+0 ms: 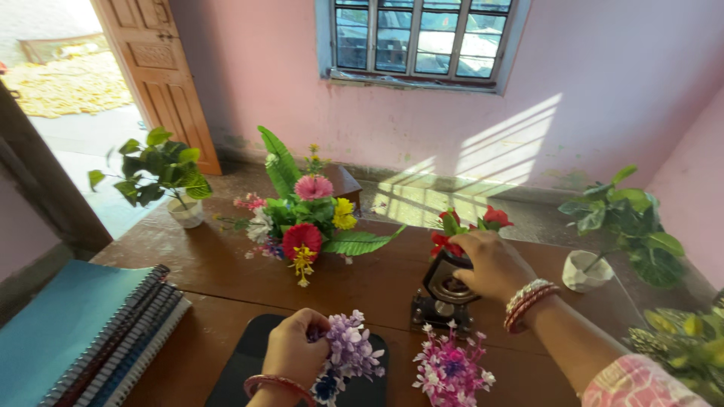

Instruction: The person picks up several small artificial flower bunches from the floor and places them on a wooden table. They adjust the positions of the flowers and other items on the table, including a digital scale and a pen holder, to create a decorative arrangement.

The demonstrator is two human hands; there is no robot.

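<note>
— Right hand (492, 264) first: where does it sit?

— On the dark holder (445, 295) at the middle of the wooden table (219, 271), fingers curled around its top edge. Red flowers (467, 226) stand in that holder, just beyond the knuckles.

— And the left hand (292, 350)?

— Closed around a bunch of pale purple flowers (351, 348), pinching the stems low down. It hovers over a black mat (249, 362) at the near edge of the table.

— How do the two lie to each other?

— Purple bunch is left of the holder and nearer the person; the hands are apart. A pink and white bunch (450, 369) lies on the table between them, just in front of the holder.

— Any packages or labels?

— None I can make out. A stack of spiral notebooks (90, 339), the top cover teal, lies at the left edge. A mixed bouquet (305, 218) rests further back, with a leafy plant in a white pot on each side: left pot (186, 212), right pot (584, 271).
</note>
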